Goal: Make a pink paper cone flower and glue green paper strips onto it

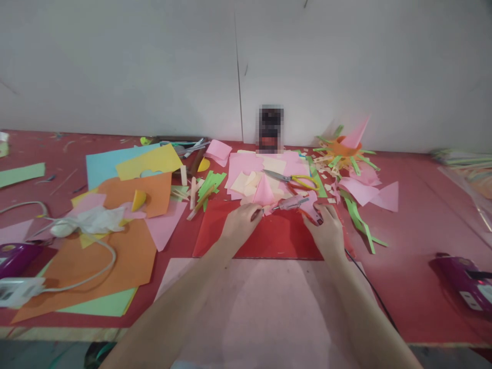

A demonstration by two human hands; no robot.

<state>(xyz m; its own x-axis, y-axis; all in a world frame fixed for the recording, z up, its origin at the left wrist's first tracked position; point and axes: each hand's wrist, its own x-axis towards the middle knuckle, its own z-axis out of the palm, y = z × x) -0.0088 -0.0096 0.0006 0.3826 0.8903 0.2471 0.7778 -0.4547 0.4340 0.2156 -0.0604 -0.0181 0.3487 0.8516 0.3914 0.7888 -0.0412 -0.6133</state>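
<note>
My left hand (243,223) is closed, its fingertips at the base of a pink paper cone (263,191). The cone stands upright, point up, at the far edge of a red board (282,246). My right hand (326,228) is wrapped round a hot glue gun (294,202) with a clear body and an orange part near the handle. Its metal nozzle points left, close to the cone's base. Just beyond the gun lie open scissors (303,180) with yellow handles, on a pile of pink and cream paper (242,169).
Coloured paper sheets (111,256) spread over the left of the red table (411,225), with a white cable (111,251) among them. A paper piece with an orange ring and pink cone (348,146) stands at back right. Purple power strips (465,282) lie on both sides.
</note>
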